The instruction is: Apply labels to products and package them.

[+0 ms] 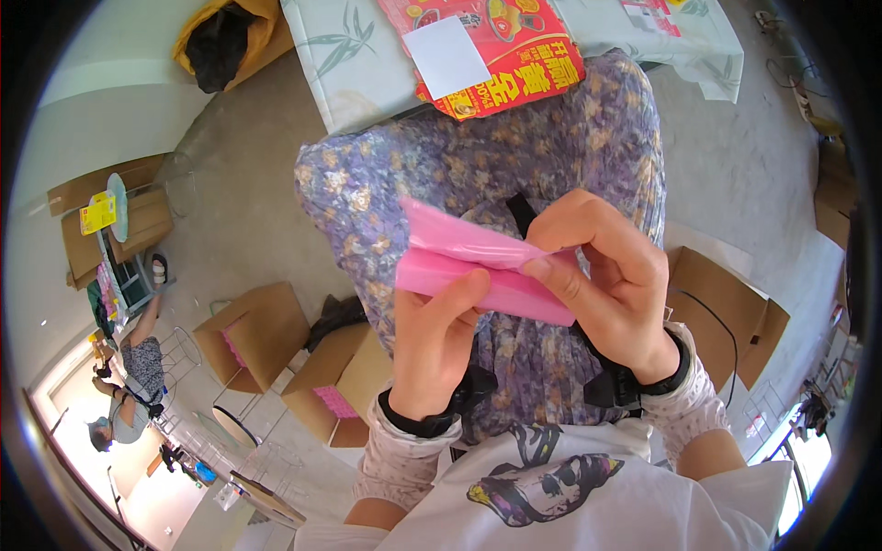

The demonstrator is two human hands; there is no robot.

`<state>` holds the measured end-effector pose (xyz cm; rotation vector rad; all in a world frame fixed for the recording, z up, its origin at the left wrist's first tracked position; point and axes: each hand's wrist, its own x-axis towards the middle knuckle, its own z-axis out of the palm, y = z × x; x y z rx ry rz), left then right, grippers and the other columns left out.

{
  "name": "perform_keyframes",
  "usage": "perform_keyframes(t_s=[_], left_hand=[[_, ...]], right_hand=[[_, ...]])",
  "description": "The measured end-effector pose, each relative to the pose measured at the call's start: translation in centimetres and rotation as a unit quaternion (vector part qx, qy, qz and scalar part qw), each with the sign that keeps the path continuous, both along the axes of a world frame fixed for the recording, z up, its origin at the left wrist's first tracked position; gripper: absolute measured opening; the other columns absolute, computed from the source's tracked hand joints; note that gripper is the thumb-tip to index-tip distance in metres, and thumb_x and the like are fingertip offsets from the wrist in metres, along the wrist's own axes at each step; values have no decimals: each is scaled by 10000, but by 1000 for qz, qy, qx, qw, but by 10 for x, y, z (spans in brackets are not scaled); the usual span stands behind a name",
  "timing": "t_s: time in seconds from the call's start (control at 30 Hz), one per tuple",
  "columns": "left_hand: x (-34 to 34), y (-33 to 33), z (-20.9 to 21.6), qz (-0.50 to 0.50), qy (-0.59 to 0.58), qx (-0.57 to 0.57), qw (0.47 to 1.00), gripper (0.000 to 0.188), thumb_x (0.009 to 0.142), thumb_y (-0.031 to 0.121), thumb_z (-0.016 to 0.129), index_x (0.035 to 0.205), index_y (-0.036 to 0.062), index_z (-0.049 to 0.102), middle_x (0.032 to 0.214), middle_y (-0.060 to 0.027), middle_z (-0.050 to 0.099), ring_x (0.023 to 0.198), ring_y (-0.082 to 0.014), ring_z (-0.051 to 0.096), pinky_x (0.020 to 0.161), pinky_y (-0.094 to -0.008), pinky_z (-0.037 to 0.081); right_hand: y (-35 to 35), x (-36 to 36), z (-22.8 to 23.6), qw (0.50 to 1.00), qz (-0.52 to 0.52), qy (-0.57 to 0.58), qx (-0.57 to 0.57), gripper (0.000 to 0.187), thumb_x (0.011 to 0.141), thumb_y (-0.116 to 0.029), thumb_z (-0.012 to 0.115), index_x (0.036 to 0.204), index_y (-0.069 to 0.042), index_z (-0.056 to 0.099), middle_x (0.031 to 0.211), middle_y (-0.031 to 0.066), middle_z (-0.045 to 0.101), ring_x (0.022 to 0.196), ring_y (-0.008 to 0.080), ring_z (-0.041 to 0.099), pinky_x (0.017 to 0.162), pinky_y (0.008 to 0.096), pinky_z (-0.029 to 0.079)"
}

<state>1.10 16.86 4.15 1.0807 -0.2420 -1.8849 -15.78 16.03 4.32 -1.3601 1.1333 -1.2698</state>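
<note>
A bright pink roll of thin, shiny plastic is held above my lap, with a loose flap standing up along its far left edge. My left hand grips the roll from below, its thumb pressed on the near side. On the right end my right hand pinches the plastic between thumb and fingertips. Part of that end is hidden behind the fingers. Beneath both hands spreads a purple floral cloth over my lap. Black bands circle both of my wrists.
Ahead stands a table with a pale leaf-patterned cover, bearing a red printed sheet and a white paper. Open cardboard boxes with pink contents sit at left; another box is at right. A person is far left.
</note>
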Motion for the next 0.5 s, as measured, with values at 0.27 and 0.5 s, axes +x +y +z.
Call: perform_keyframes(t_s=[0.27, 0.5], left_hand=[[0, -7, -3, 19, -10, 15, 1000, 352, 845, -14, 633, 1185, -13, 541, 1082, -106, 637, 988, -198, 635, 841, -337, 530], [-5, -3, -3, 85, -4, -2, 996, 360, 853, -1, 630, 1203, 0, 542, 1136, -103, 618, 994, -197, 630, 842, -349, 531]], right_hand=[[-13, -11, 4, 989, -26, -130, 62, 484, 754, -105, 777, 1141, 50, 531, 1074, 130, 581, 996, 213, 558, 870, 328, 440], [20, -3, -14, 911, 26, -269, 312, 642, 803, -241, 763, 1310, 3, 454, 1061, 72, 604, 908, 140, 590, 741, 272, 476]])
